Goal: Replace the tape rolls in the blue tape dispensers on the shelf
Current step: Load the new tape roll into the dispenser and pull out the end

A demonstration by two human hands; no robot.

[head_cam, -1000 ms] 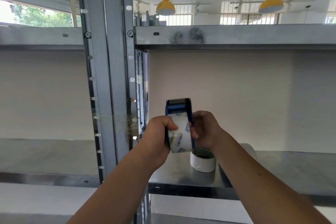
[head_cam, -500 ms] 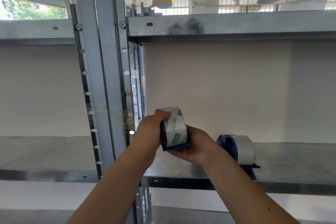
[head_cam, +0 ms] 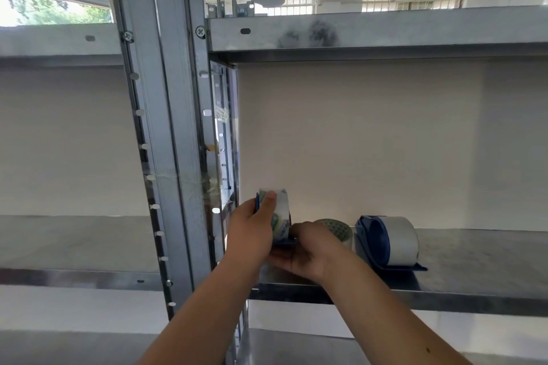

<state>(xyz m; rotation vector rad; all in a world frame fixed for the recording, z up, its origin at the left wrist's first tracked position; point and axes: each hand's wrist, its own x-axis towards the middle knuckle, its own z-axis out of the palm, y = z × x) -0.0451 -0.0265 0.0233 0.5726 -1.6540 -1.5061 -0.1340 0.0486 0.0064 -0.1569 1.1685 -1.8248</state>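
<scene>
We've got a blue dispenser (head_cam: 287, 241) with its tape roll (head_cam: 280, 218) held between both hands just above the shelf (head_cam: 474, 255): left hand (head_cam: 252, 228) wrapped around the roll, right hand (head_cam: 305, 252) cupping the dispenser from below. Right behind sits a loose roll (head_cam: 336, 230), then a second dispenser (head_cam: 385, 241) standing loaded on the shelf.

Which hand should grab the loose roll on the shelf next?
Right hand, probably: it sits right beside the loose roll, while the left hand is wrapped around the held dispenser.
</scene>
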